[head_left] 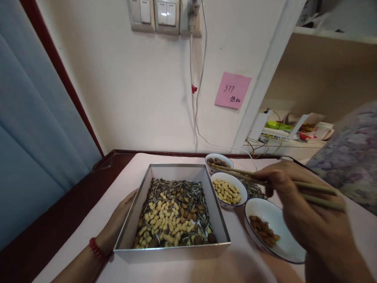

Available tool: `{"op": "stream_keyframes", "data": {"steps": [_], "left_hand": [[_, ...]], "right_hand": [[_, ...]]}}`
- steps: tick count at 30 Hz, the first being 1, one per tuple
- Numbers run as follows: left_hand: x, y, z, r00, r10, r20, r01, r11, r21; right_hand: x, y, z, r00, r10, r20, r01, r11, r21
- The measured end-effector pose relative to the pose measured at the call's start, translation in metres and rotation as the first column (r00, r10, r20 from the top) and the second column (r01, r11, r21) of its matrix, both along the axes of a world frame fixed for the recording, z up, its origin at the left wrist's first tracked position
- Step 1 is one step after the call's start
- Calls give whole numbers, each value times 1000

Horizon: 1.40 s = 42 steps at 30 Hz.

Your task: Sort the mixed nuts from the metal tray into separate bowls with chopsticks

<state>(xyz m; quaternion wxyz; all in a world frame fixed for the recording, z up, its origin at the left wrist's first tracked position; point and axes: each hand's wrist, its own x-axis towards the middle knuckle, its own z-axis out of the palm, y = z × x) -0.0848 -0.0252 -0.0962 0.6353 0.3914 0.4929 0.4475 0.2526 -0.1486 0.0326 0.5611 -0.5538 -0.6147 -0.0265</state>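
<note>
We are bracing a square metal box (pixel 176 168) with our left hand (pixel 122 214), which is lying released against the outside of the box's left wall, thumb along the metal and no finger curling over the rim. A red bead bracelet (pixel 96 249) is sitting on that wrist, near the box's front left corner. The box is resting on the worktop (pixel 88 232), which a pale pink cloth is covering, and a mix of striped sunflower seeds (pixel 173 186), peanuts (pixel 165 224) and a few brown nuts is lying loose inside it.

Our right hand (pixel 294 196) is hovering to the right of the box and is grasping a pair of chopsticks (pixel 324 190), fingers clenched around their thick ends. The tips are pointing back toward the box's far right corner and are hanging over a small bowl of brown nuts (pixel 219 156) just beyond that corner. We cannot tell whether the tips are pinching anything.

Just beside the box's right wall a bowl of peanuts (pixel 244 194) is standing. Right of the box and nearer to us, a bowl of almonds (pixel 282 251) is lying partly under our right hand. A heap of sunflower seeds (pixel 253 190) is showing farther right of the box, behind the peanut bowl.
</note>
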Motion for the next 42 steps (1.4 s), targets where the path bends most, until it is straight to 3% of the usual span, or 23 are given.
{"op": "stream_keyframes", "data": {"steps": [4,8,11,15,18,22,27,33,38,42], "left_hand": [[-2,0,1,999,-21,-39,21,1000,-4],[-6,4,-3,997,-26,-76,26,1000,0],[-5,4,-2,997,-14,-78,15,1000,17],[-2,1,1,999,-9,-32,9,1000,-8],[-2,0,-1,1000,-1,3,1,1000,-7],[-2,-1,-1,1000,-20,16,20,1000,9],[3,-3,2,1000,9,17,-9,1000,-13],[5,-5,6,999,38,26,-38,999,8],[4,-4,2,999,29,17,-29,999,13],[3,-3,0,1000,3,7,-3,1000,14]], "right_hand": [[22,-9,10,963,-267,23,267,963,35],[30,-8,12,938,-338,80,342,939,-31],[24,-7,9,967,-255,-3,255,967,2],[10,-3,2,993,-19,-119,22,999,26],[-4,4,-7,990,127,-60,-132,988,-76],[-23,16,-17,963,268,-4,-259,928,-269],[-35,27,-29,951,308,-10,-285,868,-406],[-41,38,-44,944,327,32,-273,835,-477],[-43,40,-47,954,300,31,-254,854,-454],[-33,30,-33,962,272,-19,-258,888,-380]]}}
